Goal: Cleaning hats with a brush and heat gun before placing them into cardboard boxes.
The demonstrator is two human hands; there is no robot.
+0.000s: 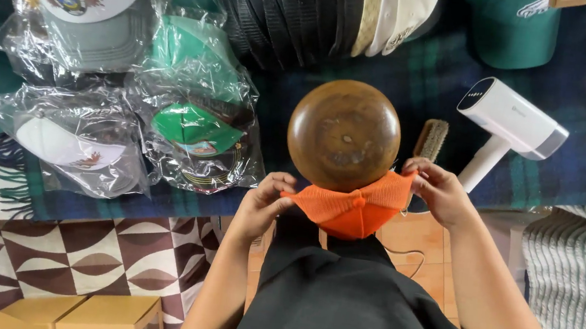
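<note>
While the head view looks straight down, both hands sit just below the middle of the frame, each clamped on an orange cap point(358, 207). The left hand point(261, 206) pinches the cap's left edge between thumb and fingers; the right hand point(440, 192) grips its right edge, fingers curled over the mesh. The hands are apart, with the cap stretched between them. The cap (mesh-panelled, with a small button on its crown) touches the lower edge of a round wooden hat block point(344, 134), which stands at the centre of the frame on the table point(392, 73), itself covered by a dark blue and green plaid cloth.

Just right of the block lies a small wooden brush point(430, 139), and further right a white handheld steamer point(507, 126) rests with its handle angled down toward the right hand. In the upper middle a row of stacked caps point(325, 10), black and cream, stands on edge. The left half of the frame holds several caps in clear plastic bags point(132, 87), white, grey and green. At the lower left a brown and cream patterned floor point(98, 260) shows, with pale wooden stools point(106, 316) on it. A black garment fills the lower middle.
</note>
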